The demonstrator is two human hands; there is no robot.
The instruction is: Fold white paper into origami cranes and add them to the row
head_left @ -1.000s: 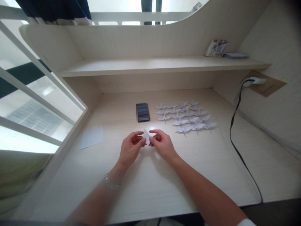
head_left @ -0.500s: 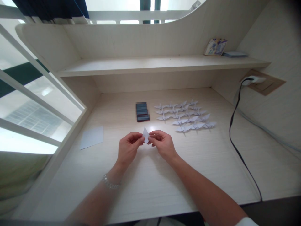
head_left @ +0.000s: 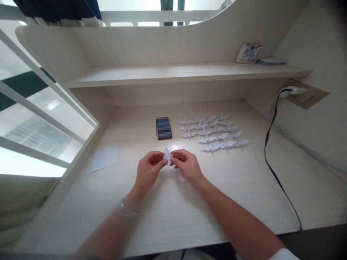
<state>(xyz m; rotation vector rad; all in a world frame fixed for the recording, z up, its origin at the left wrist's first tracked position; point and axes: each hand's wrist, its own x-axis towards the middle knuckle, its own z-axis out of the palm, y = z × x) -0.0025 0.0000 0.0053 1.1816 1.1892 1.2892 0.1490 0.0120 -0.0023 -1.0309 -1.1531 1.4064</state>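
Observation:
A small piece of folded white paper, pointed at the top, is held upright over the middle of the desk. My left hand pinches its left edge between thumb and fingers. On the other edge, my right hand grips it the same way, thumb towards me. The fingers hide parts of both sides of the paper. Beyond my right hand, several folded white paper cranes sit in rows. A dark, pixelated phone-like rectangle lies behind the folded paper.
White paper sheets lie at the left of the desk. A black cable runs from the wall socket down the right side. Above the desk, a shelf holds a colourful packet and a flat bluish item.
Almost nothing differs. The folded paper and my left hand have shifted very slightly; both hands keep their pinch on it.

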